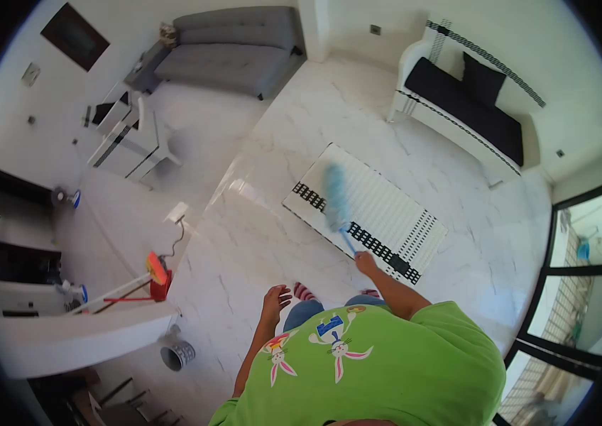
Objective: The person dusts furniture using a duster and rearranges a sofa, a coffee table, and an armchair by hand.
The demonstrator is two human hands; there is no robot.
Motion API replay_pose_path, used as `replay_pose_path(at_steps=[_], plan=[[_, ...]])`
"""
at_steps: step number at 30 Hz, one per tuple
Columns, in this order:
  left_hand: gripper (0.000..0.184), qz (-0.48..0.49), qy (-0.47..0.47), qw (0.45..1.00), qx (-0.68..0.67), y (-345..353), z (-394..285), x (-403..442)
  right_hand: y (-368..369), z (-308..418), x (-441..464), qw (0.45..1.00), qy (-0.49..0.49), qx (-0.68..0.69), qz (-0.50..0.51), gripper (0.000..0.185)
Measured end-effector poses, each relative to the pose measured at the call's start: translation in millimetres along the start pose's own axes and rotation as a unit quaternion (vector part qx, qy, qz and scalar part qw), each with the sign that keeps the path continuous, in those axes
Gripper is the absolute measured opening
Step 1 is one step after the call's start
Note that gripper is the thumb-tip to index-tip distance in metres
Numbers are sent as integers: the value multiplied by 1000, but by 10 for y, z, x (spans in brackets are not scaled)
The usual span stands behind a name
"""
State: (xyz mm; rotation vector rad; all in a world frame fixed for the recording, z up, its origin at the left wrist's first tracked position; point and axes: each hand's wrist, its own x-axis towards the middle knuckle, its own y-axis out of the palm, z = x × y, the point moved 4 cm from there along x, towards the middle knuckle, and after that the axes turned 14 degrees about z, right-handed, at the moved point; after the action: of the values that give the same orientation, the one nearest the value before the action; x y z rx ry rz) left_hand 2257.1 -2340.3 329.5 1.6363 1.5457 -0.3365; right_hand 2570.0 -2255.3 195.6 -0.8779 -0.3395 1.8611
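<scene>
My right hand (365, 263) is closed around the light-blue handle of a fluffy blue duster (336, 199). The duster's head is slightly blurred and lies over a white rectangular piece with black patterned bands (393, 209). I cannot tell whether that piece is a low table or a mat, or whether the duster touches it. Hanging beside my leg, my left hand (276, 302) holds nothing, and its fingers are apart. Striped socks (304, 292) show on my feet below.
A white bench with a black cushion (450, 84) stands at the upper right, a grey sofa (226, 60) at the upper left. A white chair (134, 142), a red dustpan (161, 284), a broom (155, 266) and a patterned bin (177, 354) are to the left. Glass doors (571, 298) line the right.
</scene>
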Motion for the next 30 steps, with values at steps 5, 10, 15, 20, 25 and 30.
replay_pose_path(at_steps=[5, 10, 15, 20, 25, 30], plan=[[24, 50, -21, 997, 57, -355, -589, 677, 209, 961, -427, 970, 4, -31, 240, 24], [23, 107, -42, 982, 149, -206, -1256, 1407, -54, 611, -746, 986, 81, 148, -10, 26], [22, 107, -115, 974, 164, -173, -1384, 1850, -168, -128, -1153, 886, 212, 315, -266, 23], [22, 138, -200, 958, 152, -21, -1418, 2227, -88, -414, -1289, 760, 281, 417, -411, 22], [20, 114, -280, 942, 145, -362, -1269, 2905, 490, -160, -1585, 686, 323, 426, -494, 18], [18, 102, -251, 880, 389, -282, -1328, 3545, 695, 239, -2136, 644, 420, 418, -484, 20]])
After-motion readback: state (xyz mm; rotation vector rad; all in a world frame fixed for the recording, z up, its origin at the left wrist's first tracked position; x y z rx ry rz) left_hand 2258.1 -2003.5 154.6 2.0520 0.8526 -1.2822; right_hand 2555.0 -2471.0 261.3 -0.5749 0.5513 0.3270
